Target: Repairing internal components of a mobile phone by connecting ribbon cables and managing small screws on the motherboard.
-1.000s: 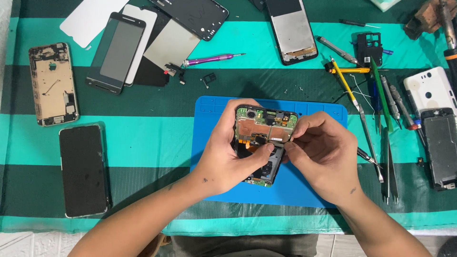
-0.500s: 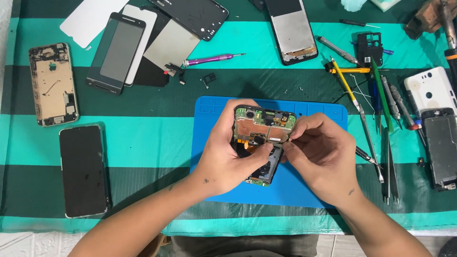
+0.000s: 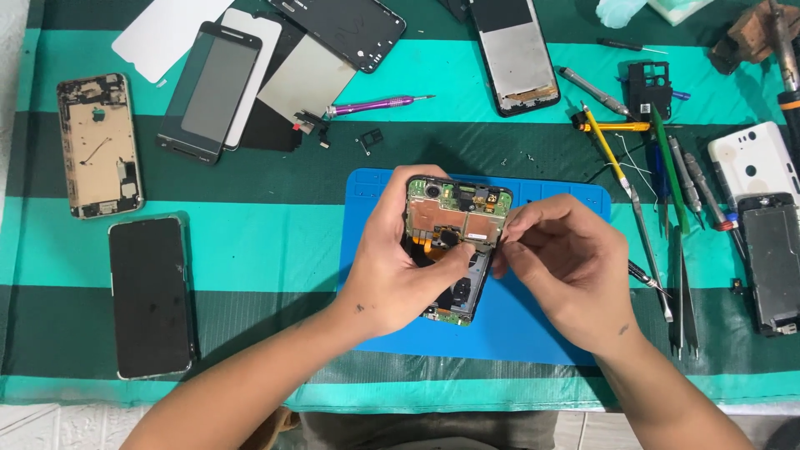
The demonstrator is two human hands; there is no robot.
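Half the opened phone [image 3: 457, 218] behind fingers [image 3: 417, 250].

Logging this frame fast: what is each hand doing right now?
Left hand: closed around the opened phone, holding it above the blue mat.
Right hand: fingertips pinched at the phone's right edge; what they grip cannot be told.

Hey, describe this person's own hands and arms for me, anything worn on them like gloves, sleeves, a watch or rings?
Both arms are bare up to the bottom edge of the picture: no sleeves show. The left hand and right hand wear no gloves, and no watch, bracelet or ring is visible. Each hand carries a few small dark specks, on its back and near the wrist. The nails look short.
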